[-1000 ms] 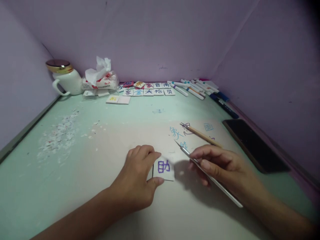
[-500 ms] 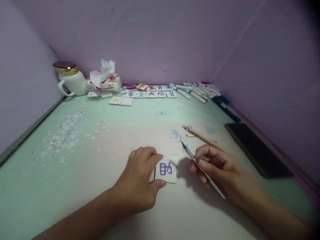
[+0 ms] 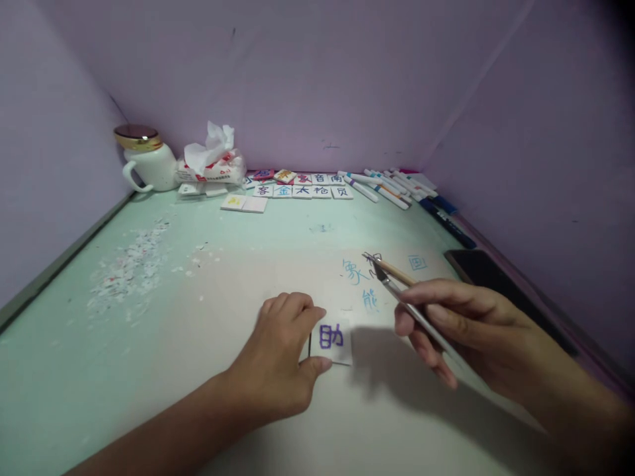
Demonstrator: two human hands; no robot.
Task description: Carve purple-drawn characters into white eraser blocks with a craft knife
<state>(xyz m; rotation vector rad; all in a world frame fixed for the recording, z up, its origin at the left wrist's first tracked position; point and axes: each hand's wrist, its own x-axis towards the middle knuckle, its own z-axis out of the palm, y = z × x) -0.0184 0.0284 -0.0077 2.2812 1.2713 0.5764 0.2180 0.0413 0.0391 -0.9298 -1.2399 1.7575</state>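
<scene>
My left hand grips a white square tile lying on the table, thumb at its near edge and a finger at its far edge. The tile bears a purple Chinese character. In my right hand is a craft knife with a silver handle, its dark blade pointing up and left, away from the tile. Beyond the blade lies a thin wooden stick; my right hand hides its near end. Coloured characters are written on the tabletop near the knife.
Lettered tiles line the back wall beside a tissue pack and a white lidded mug. Marker pens lie at the back right, a dark phone at the right. White scraps litter the left side.
My right hand has moved right and up with the craft knife, its blade now over the wooden stick. My left hand stays on the tile. The view has shifted slightly.
</scene>
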